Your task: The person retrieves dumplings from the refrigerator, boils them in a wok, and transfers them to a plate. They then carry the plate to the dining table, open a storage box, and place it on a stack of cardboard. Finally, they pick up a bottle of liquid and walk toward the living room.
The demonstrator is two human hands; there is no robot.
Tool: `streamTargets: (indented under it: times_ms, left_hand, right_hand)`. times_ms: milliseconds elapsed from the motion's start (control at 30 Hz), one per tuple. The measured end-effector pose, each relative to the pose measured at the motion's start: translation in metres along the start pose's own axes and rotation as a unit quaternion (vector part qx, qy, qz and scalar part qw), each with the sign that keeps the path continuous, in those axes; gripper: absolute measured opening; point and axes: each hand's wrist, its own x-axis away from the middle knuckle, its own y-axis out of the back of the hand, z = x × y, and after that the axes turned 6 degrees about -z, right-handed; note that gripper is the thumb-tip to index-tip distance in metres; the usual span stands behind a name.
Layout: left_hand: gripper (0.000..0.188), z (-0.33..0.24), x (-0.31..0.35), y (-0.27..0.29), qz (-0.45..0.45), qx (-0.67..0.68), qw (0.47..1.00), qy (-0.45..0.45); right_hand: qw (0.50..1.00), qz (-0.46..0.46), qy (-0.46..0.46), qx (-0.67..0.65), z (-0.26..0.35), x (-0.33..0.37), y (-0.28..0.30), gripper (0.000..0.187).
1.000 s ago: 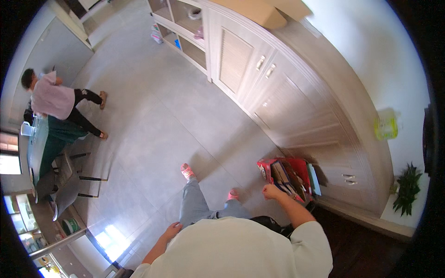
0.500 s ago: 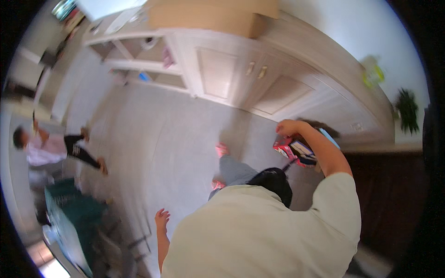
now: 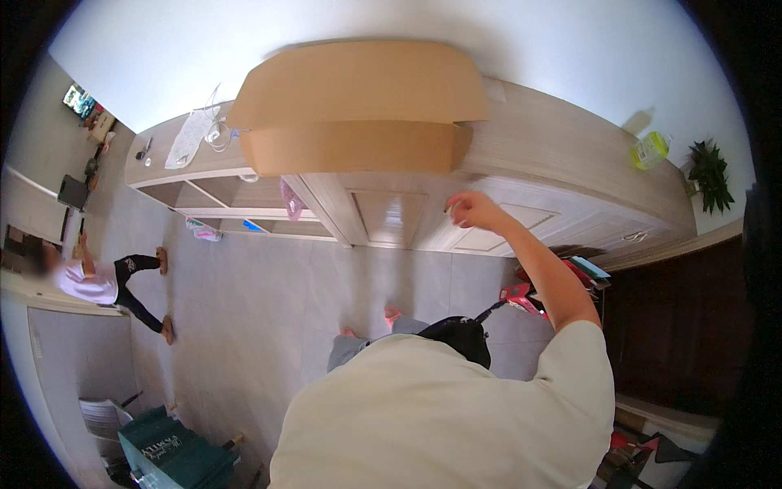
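Note:
My right hand (image 3: 474,212) reaches forward over the doors of the low wooden cabinet (image 3: 389,213). It is near where the two doors meet, with the fingers curled in. A small dark spot shows at the fingertips, too small to name; the door handles cannot be made out there. Whether the hand touches the door or holds something is unclear. My left hand is out of view, hidden behind my body or beyond the picture edge.
An open cardboard box (image 3: 358,90) sits on the cabinet top, with a yellow-green bottle (image 3: 650,151) farther right. A red package (image 3: 523,298) and folders stand on the floor at right. Another person (image 3: 98,281) walks at far left. A green bag (image 3: 175,450) stands lower left.
My view has turned and the cabinet sits lower. My right hand has gone from above the red package to the cabinet doors. My left hand has left view.

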Motion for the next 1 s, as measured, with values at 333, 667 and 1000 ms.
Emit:
streamTargets:
  times_ms: [333, 667, 1000]
  left_hand:
    - [0.023, -0.298, -0.154, 0.198, -0.007, 0.119, 0.942, -0.313]
    - [0.03, -0.365, -0.154, 0.21, 0.296, -0.035, 0.923, -0.245]
    - [0.029, -0.352, -0.157, 0.234, 0.22, -0.006, 0.954, -0.201]
  right_hand:
    - [0.69, -0.15, -0.065, -0.705, 0.075, -0.021, -0.083, 0.017]
    - [0.704, -0.175, 0.213, -0.655, 0.245, -0.019, -0.027, 0.018]
    - [0.758, -0.109, 0.259, -0.589, 0.268, -0.02, -0.027, 0.032]
